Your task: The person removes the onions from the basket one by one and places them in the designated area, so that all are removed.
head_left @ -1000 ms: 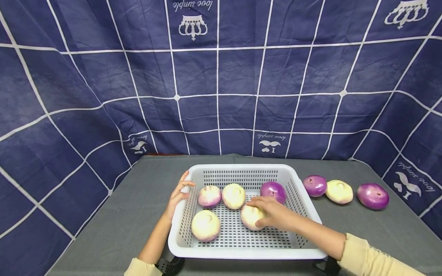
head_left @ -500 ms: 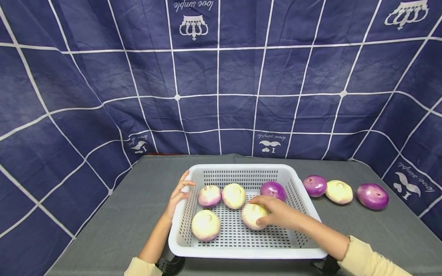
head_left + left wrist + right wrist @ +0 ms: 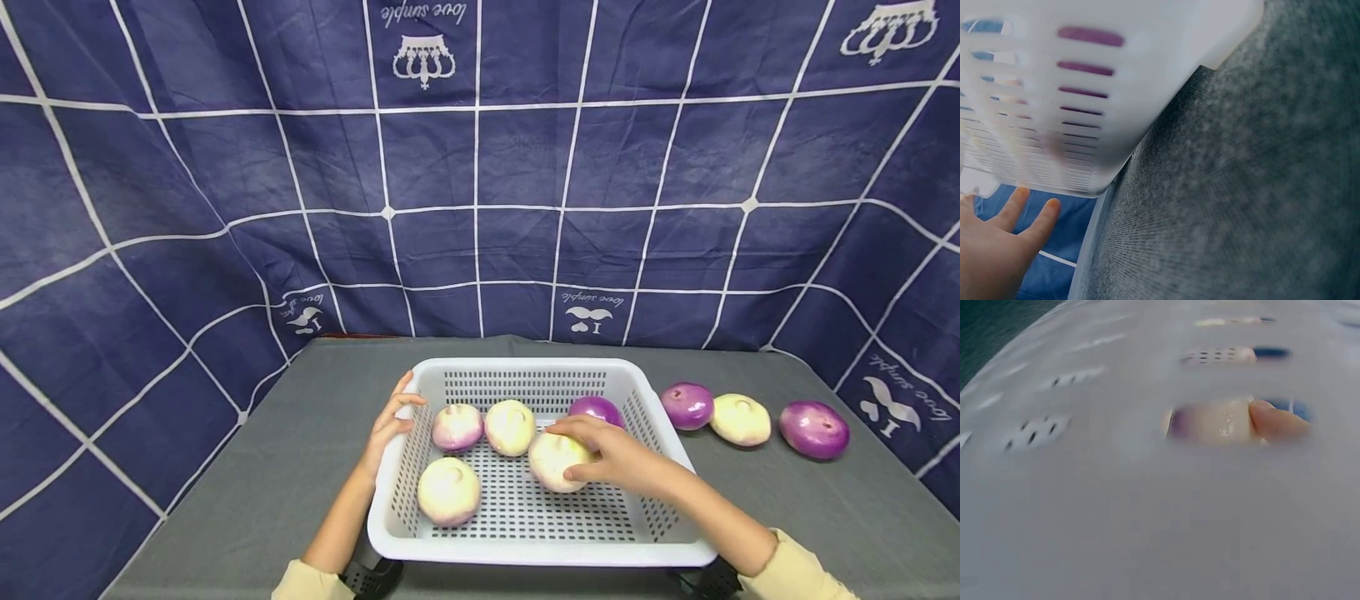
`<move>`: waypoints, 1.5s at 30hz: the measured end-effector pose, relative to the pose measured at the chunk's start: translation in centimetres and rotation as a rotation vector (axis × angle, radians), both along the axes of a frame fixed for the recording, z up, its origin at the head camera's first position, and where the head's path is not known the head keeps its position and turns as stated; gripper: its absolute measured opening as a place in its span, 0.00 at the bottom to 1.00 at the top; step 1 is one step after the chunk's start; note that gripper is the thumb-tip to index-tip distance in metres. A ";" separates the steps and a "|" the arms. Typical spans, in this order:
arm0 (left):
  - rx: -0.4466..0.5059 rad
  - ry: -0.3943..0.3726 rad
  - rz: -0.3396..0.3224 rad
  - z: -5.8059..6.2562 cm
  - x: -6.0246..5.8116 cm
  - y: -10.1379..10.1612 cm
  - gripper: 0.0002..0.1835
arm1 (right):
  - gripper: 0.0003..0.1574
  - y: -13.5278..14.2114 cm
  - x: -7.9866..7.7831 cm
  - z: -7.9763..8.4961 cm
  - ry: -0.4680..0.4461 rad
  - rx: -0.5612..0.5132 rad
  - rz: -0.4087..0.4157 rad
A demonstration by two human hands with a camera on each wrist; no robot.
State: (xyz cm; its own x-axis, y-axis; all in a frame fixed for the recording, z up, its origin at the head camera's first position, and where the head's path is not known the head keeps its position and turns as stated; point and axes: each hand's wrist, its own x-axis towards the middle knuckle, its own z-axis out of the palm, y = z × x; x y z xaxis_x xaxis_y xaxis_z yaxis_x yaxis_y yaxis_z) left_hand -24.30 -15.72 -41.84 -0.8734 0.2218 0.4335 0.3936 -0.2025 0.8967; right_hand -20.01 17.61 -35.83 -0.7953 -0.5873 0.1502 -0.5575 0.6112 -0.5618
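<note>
A cream-and-purple turnip (image 3: 557, 462) is in my right hand (image 3: 611, 457), fingers over its far side and thumb on its near side. It sits inside a pale grey plastic basket (image 3: 540, 552). My left hand (image 3: 386, 429) holds the basket's left rim, some fingertips reaching over it; in the left wrist view, fingers of that hand (image 3: 997, 244) spread beside the slotted outer wall. More turnips lie in the basket: one pale pink (image 3: 457, 427), two cream (image 3: 510, 427) and, partly behind my right hand, one purple (image 3: 596, 408). Through a slot, the right wrist view shows the gripped turnip (image 3: 1216, 422).
To the right of the basket, a purple turnip (image 3: 687, 406), a cream one (image 3: 741, 419) and another purple one (image 3: 814, 430) lie on the dark grey tabletop (image 3: 300, 442). A blue checked curtain (image 3: 517, 242) hangs behind and along both sides.
My right hand has raised the turnip slightly and shifted it a little right and away from me. The left hand stays on the rim.
</note>
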 end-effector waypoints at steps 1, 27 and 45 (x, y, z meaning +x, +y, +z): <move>0.007 -0.005 -0.011 0.1 0.1 0.0 0.22 | 0.34 0.1 0.1 0.1 -0.010 -0.017 -0.010; 0.009 -0.014 0.001 0.7 0.6 0.3 0.23 | 0.34 2.0 1.8 1.0 0.025 -0.225 -0.123; 0.014 -0.018 -0.018 0.8 0.6 0.2 0.22 | 0.34 3.8 4.1 1.0 0.156 -0.429 -0.347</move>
